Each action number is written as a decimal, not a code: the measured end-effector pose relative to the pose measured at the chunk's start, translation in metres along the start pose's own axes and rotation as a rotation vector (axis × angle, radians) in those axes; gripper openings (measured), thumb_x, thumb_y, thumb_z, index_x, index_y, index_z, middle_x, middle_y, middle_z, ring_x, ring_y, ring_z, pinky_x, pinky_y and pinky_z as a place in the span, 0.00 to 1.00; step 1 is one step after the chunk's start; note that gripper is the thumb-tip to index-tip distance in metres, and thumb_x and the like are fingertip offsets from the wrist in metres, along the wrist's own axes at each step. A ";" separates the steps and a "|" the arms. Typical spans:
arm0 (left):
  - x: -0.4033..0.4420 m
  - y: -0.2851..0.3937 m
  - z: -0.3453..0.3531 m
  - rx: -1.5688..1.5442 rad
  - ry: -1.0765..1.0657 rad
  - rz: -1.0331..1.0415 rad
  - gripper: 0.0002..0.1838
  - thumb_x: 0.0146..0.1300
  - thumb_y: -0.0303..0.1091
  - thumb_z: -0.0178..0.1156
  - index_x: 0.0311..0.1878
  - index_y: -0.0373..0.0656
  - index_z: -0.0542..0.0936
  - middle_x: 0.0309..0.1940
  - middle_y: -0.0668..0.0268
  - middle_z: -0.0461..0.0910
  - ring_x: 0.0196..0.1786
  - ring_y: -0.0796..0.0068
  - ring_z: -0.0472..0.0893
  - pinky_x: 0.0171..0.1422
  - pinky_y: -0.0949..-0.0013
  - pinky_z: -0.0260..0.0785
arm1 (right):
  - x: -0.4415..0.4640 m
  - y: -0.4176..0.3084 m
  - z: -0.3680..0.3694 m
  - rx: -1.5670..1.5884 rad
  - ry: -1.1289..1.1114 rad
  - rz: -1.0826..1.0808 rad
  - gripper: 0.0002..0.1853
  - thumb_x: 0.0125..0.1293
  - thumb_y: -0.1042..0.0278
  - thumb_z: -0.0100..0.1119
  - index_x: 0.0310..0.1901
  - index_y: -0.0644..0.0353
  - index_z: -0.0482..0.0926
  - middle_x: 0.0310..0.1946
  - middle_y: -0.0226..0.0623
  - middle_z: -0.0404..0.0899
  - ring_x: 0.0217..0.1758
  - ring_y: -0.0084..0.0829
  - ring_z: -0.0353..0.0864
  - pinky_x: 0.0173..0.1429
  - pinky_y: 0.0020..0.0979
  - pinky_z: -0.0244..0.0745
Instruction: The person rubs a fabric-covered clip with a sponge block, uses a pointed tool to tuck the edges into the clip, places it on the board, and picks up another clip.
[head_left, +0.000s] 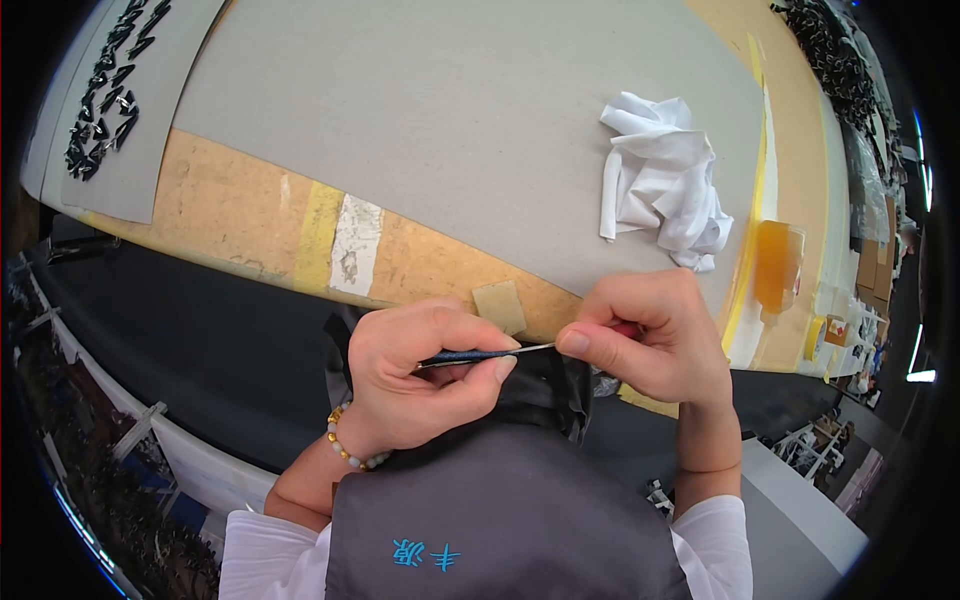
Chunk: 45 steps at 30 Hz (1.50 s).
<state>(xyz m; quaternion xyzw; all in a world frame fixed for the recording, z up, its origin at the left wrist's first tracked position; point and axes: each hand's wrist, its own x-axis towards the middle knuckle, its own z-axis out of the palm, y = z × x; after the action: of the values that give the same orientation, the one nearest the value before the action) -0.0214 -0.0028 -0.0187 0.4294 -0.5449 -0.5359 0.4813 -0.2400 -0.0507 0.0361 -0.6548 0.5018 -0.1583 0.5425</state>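
Note:
My left hand [425, 375] is closed, its thumb and fingers pinching a narrow dark blue strip [463, 356]. From that strip a thin pale, shiny end [534, 348] runs across to my right hand [645, 340]. The right thumb and forefinger are pressed together on this end, and the other right fingers curl inward. What kind of piece it is I cannot make out; the fingers cover much of it. Both hands are above my lap, close to the table edge. Just beyond them lies a small tan square [499, 306] at the edge.
A crumpled white cloth [665, 180] lies on the grey board [430, 120]. To its right is an amber block [778, 266]. Several small dark pieces [105, 100] are spread on the left board. A dark heap [835, 65] sits at the far right.

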 end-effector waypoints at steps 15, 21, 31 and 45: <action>0.001 0.002 0.001 -0.055 0.009 -0.027 0.09 0.51 0.18 0.66 0.36 0.39 0.83 0.20 0.73 0.74 0.19 0.90 0.67 0.23 0.81 0.54 | -0.004 -0.007 0.004 0.028 0.074 -0.036 0.11 0.59 0.69 0.71 0.23 0.63 0.80 0.13 0.29 0.70 0.16 0.18 0.64 0.21 0.24 0.56; -0.001 0.000 0.000 -0.059 0.014 -0.022 0.08 0.51 0.18 0.66 0.36 0.39 0.83 0.20 0.73 0.74 0.19 0.90 0.67 0.23 0.81 0.54 | -0.003 -0.011 0.006 -0.073 0.082 -0.060 0.11 0.57 0.69 0.71 0.23 0.62 0.80 0.13 0.30 0.71 0.15 0.22 0.65 0.21 0.26 0.57; -0.002 -0.003 0.005 -0.169 0.077 -0.010 0.08 0.54 0.19 0.66 0.38 0.37 0.82 0.24 0.73 0.75 0.22 0.90 0.68 0.25 0.82 0.56 | -0.007 -0.002 0.009 0.199 0.113 -0.021 0.10 0.61 0.68 0.70 0.27 0.62 0.79 0.16 0.24 0.70 0.19 0.14 0.63 0.23 0.21 0.56; -0.020 0.003 0.008 -0.278 0.028 -0.220 0.05 0.63 0.26 0.60 0.41 0.37 0.76 0.27 0.70 0.73 0.27 0.87 0.68 0.32 0.79 0.60 | 0.003 -0.004 0.031 0.361 -0.001 -0.025 0.07 0.62 0.71 0.67 0.31 0.62 0.78 0.21 0.20 0.71 0.24 0.10 0.62 0.27 0.18 0.55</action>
<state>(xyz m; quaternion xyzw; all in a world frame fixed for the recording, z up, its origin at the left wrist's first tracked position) -0.0254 0.0187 -0.0168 0.4231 -0.4087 -0.6493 0.4820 -0.2130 -0.0365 0.0271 -0.5529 0.4567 -0.2522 0.6497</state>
